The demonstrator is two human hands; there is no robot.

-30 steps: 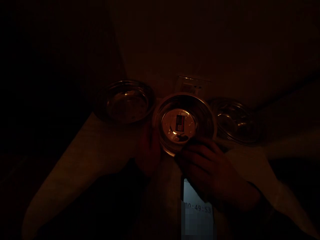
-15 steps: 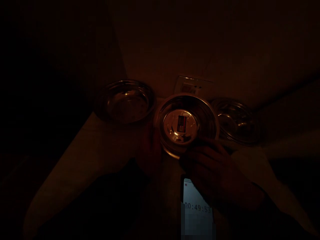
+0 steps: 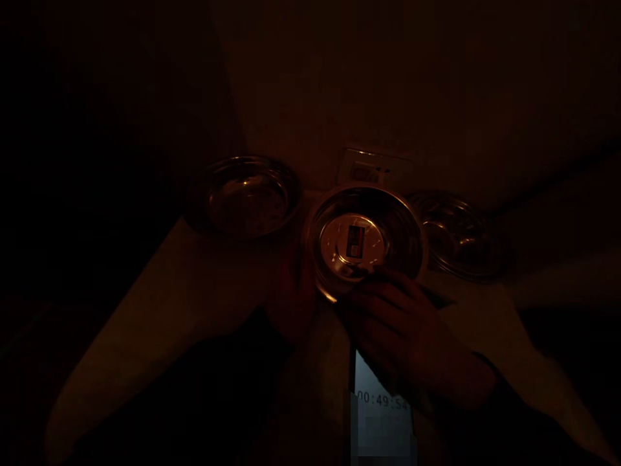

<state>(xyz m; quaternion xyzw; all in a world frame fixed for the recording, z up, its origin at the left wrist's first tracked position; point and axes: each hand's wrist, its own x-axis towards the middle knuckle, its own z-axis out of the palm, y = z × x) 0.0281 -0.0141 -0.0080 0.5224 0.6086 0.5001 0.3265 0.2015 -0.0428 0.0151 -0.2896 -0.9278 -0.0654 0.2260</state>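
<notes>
right hand point(image 3: 398, 317) shifted slightly left along the near rim of the bowl point(image 3: 373, 243); handling judged ongoing. left hand point(image 3: 291, 298) at the bowl's left side. cannot tell in this dark whether either grip is closed. bowl is over the worktop point(image 3: 145, 304).

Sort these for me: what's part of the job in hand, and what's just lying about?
Seemingly in the job:
Middle metal bowl
Right grip, at its near rim
Left grip, beside it; contact too dark to tell

Seemingly just lying about:
Left metal bowl
Right metal dish
Phone, its screen lit
</notes>
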